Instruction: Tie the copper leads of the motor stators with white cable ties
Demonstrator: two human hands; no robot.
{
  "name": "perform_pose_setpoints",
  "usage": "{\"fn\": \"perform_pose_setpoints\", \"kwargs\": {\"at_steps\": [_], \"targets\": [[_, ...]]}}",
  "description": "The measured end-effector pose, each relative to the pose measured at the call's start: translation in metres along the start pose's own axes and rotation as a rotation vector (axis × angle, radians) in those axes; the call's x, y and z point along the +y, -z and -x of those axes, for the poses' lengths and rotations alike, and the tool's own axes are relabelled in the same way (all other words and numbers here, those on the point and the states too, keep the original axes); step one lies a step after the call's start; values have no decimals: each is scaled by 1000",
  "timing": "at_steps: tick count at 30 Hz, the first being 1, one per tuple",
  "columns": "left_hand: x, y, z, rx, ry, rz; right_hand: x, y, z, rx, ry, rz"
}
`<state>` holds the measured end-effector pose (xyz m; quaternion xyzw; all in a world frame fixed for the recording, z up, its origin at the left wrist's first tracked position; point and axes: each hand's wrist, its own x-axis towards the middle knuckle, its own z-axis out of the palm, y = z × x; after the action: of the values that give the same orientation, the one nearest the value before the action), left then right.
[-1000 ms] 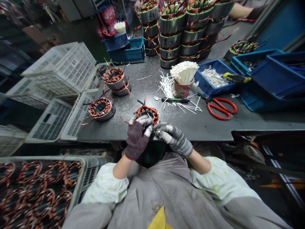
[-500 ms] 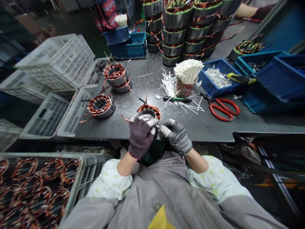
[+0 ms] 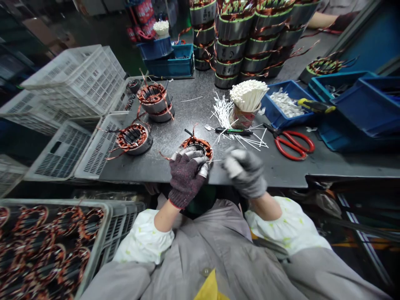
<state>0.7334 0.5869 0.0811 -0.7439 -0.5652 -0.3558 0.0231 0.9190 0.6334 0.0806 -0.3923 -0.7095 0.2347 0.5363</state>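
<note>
At the table's near edge sits a copper-wound motor stator [image 3: 204, 145], with bare copper wire ends and a dark sleeved lead sticking out of it. My left hand [image 3: 186, 173], in a dark purple glove with whitish fingertips, is closed over the near left part of its rim. To the right, my right hand [image 3: 245, 171], in a grey glove, is smeared by motion, its fingers drawn together. A thin white cord [image 3: 216, 161] stretches from the stator's right side to those fingers. My left fingers hide part of the near winding.
More stators [image 3: 133, 138] stand left, with tall stator stacks [image 3: 229, 52] behind. A cup of white sticks [image 3: 246, 102], a marker [image 3: 233, 131], red-handled scissors [image 3: 293, 144] and blue bins [image 3: 283, 118] lie right. Crates [image 3: 75, 79] flank the table's left. Another person's arm [image 3: 321, 21] shows far right.
My right hand has moved right, away from the stator, and the white cord now shows stretched between them. My left hand stays on the stator.
</note>
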Motion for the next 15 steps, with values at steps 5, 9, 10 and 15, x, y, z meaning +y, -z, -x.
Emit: {"fn": "perform_pose_setpoints", "kwargs": {"at_steps": [5,9,10,15], "targets": [[3,-1,0,44,-10,-16,16,26,-13,195,46,-132],[2,-7,2,48,-12,-44,26,20,-10,-326,261,172],[1,-10,2,43,-9,-74,26,14,-9,-378,292,222],[-3,-23,2,82,53,-211,17,-26,-27,-390,237,412]]}}
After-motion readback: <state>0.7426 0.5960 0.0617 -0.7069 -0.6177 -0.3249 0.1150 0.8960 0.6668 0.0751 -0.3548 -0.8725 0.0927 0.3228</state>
